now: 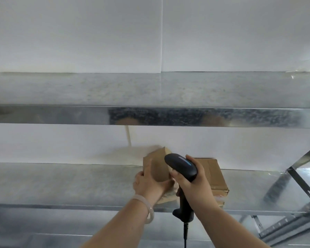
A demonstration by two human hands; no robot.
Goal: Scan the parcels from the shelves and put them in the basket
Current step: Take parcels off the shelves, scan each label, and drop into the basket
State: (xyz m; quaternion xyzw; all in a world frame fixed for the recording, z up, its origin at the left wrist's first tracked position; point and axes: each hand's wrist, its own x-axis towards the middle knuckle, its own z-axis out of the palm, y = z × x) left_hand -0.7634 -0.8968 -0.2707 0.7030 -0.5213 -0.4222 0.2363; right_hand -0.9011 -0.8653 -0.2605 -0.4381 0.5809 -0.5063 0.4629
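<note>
parcel [157, 165]: we are gripping it with our left hand [147, 185] on the shelf [61, 183], tipped up, long axis rising away toward the wall. our right hand [191, 185], just beside it, is clasping the scanner [183, 165], nose aiming at it. second box [215, 174] lying flat further right. basket out of view.

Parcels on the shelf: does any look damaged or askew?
The flat box looks crushed and ragged at its front right corner. The tilted parcel is only askew because the left hand grips it.
</note>
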